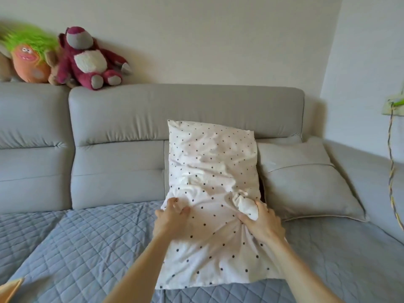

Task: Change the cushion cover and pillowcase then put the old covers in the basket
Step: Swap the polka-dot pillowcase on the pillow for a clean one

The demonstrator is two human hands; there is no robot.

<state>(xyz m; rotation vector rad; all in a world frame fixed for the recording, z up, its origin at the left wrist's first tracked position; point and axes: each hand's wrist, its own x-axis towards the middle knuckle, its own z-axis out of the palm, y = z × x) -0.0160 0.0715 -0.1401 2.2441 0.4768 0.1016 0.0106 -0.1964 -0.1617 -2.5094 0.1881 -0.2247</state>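
**Head view: both hands on the dotted pillowcase, pillow lengthwise on the sofa**

Head view. The pillow (pixel 211 162) lies on the blue quilted cover (pixel 72 243) of the grey sofa (pixel 118 132). Its far end leans against the backrest and its near end lies flat toward the person. Its long axis runs near to far, straight out from the wrists. It wears a white pillowcase (pixel 209 254) with dark dots.

The far half looks plump. The near stretch lies thin and creased, so the filling probably sits beyond the fingers, on the far side.

The left hand (pixel 170 219) is at the left edge, fingers bent onto the cloth and pinching a fold. The right hand (pixel 263 223) is at the right edge, clenched round a bunched wad of the same cloth. The hands sit level with each other about halfway along the pillow, so neither is closer to it.

A plain grey cushion (pixel 306 184) lies just right of the pillow, touching it or nearly so. Plush toys (pixel 87 60) sit on top of the backrest, far left.

No basket is in view. Whether the case is going on or coming off cannot be told. Either way the next pull runs along the long axis.
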